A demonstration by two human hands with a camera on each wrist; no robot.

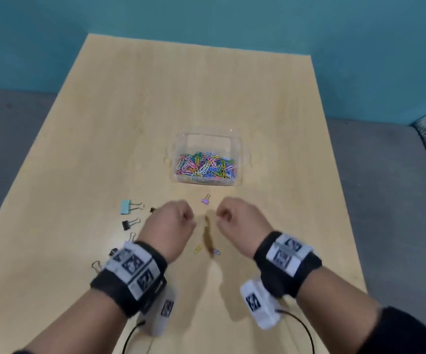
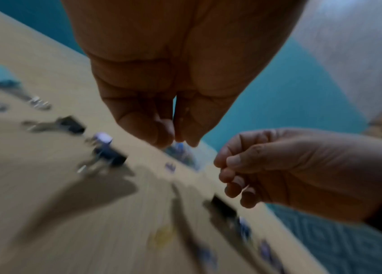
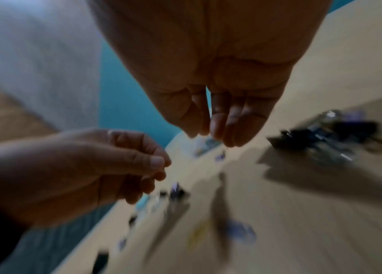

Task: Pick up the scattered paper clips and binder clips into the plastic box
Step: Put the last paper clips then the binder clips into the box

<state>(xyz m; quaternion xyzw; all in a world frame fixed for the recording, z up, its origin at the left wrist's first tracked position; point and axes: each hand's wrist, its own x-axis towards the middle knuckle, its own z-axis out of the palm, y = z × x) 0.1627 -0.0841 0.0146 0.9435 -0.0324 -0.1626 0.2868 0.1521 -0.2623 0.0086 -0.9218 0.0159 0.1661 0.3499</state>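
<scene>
The clear plastic box [image 1: 181,139] stands mid-table, holding a heap of coloured paper clips [image 1: 205,164]. Both hands hover just in front of it, close together. My left hand [image 1: 190,218] has thumb and fingertips pinched; in the left wrist view a small blue paper clip [image 2: 179,145] shows at the tips of the left hand [image 2: 178,142]. My right hand [image 1: 220,217] is curled with thumb against forefinger, and nothing shows between them. A purple binder clip [image 1: 206,199] lies between hands and box. A yellow paper clip [image 1: 197,249] and a bluish paper clip [image 1: 216,252] lie below the hands.
On the left lie a light blue binder clip [image 1: 127,206], a black binder clip [image 1: 129,224] and more clips [image 1: 96,264] partly hidden by my left wrist. A brown blurred streak [image 1: 208,238] runs between the hands. The wooden table [image 1: 155,98] ends at grey floor on both sides.
</scene>
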